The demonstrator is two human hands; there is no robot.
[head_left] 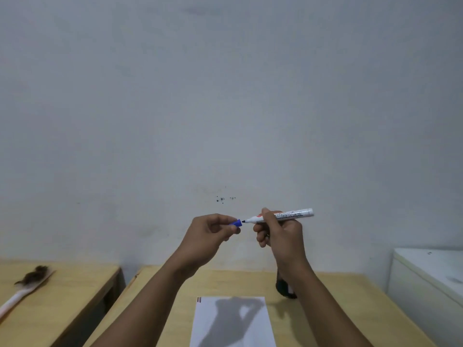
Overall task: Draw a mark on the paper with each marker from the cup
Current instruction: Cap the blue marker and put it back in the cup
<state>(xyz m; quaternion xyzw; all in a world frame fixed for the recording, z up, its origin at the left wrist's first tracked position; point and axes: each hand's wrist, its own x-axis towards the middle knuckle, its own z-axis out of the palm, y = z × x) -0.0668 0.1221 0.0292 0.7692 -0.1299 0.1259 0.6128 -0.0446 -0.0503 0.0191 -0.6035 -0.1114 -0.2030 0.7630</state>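
My right hand (280,234) holds a white board marker (290,214) level in the air, its dark tip pointing left. My left hand (213,231) pinches the marker's blue cap (236,223), a small gap away from the tip. Both hands are raised in front of the wall, well above the table. The white paper (233,324) lies on the wooden table (175,291) below, with short red and black marks (199,299) at its top left corner. A dark cup (284,288) stands right of the paper, mostly hidden behind my right forearm.
A second wooden table (62,284) stands to the left, separated by a gap, with a white-handled brush (27,286) on it. A white cabinet (426,279) sits at the right. A pale wall rises close behind the tables.
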